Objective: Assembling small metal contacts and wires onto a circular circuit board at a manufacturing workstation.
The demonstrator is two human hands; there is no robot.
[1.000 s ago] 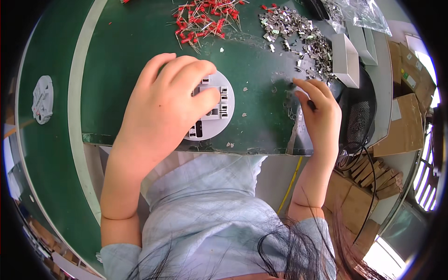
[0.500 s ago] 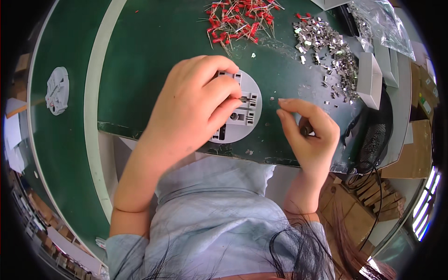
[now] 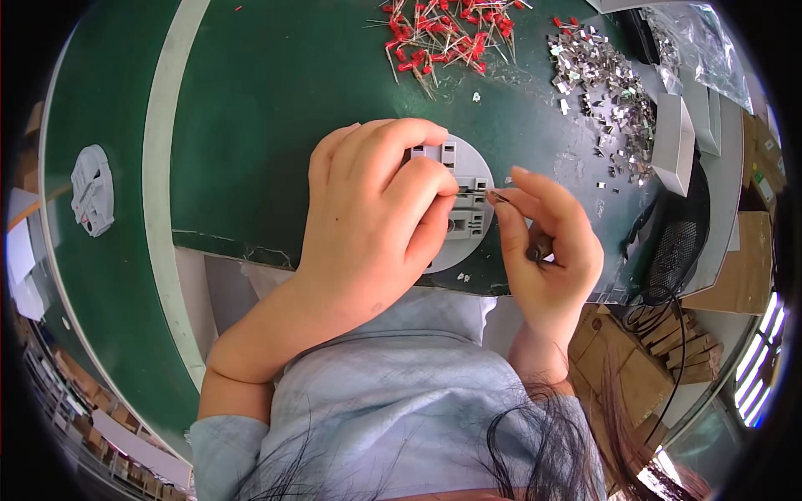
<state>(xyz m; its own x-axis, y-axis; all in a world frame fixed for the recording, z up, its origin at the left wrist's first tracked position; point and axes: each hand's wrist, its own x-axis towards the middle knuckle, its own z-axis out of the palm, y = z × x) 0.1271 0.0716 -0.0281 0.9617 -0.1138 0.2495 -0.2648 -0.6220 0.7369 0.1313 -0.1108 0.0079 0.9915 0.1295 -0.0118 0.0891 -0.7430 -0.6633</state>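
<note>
A round grey plastic base [image 3: 474,163] with raised slotted blocks lies near the front edge of the green table. My left hand [image 3: 368,196] covers its left half. The thumb and index finger are pinched together over the slots in the middle, and whatever lies between them is too small to make out. Just right of the base, my right hand [image 3: 551,234] holds a small metal clip [image 3: 499,197] between thumb and index finger, its tip close to the base's rim. More small dark metal pieces [image 3: 540,247] show in that hand's curled fingers.
Red components with long wire legs [image 3: 451,37] lie piled at the back. Loose metal clips [image 3: 606,92] spread at the back right, beside a white box [image 3: 672,144] and a clear plastic bag [image 3: 706,50]. A similar grey part [image 3: 92,190] rests on the left table.
The whole view has shifted a little. My right hand has come nearer the base, and a metal clip now shows at its fingertips. My left hand stays pinched over the base.
</note>
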